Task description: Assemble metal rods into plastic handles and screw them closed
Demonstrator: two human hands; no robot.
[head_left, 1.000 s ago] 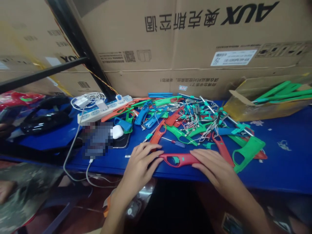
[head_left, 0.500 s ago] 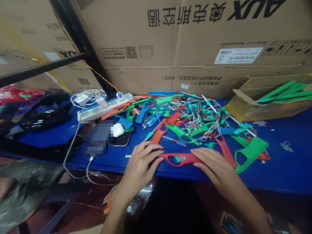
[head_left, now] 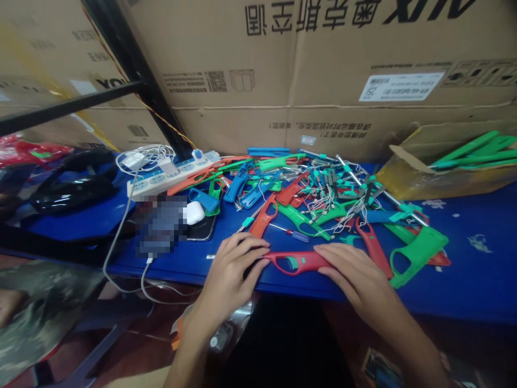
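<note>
A red long-necked lighter (head_left: 301,262) with a green trigger lies level between my hands at the table's front edge. My left hand (head_left: 237,268) pinches its narrow nozzle end, thumb below and fingers above. Around the handle end, my right hand (head_left: 350,269) is closed with the thumb underneath. Just beyond are an orange lighter casing (head_left: 264,218), a small screwdriver (head_left: 298,236) with a purple handle, and a green casing (head_left: 302,220). Right of my right hand lie a red casing (head_left: 374,250) and a larger green casing (head_left: 422,256).
A pile of lighter parts with white wires (head_left: 323,188) covers the blue table's middle. At right stands a box (head_left: 440,183) holding green casings. A power strip (head_left: 173,175), phone (head_left: 202,229) and white earbud case (head_left: 194,213) lie left. Large cartons (head_left: 266,70) stand behind. Another person's camouflage-clad leg (head_left: 44,312) shows at lower left.
Both hands keep the same hold on the red lighter. The camera view has shifted very slightly; nothing else has visibly moved.
</note>
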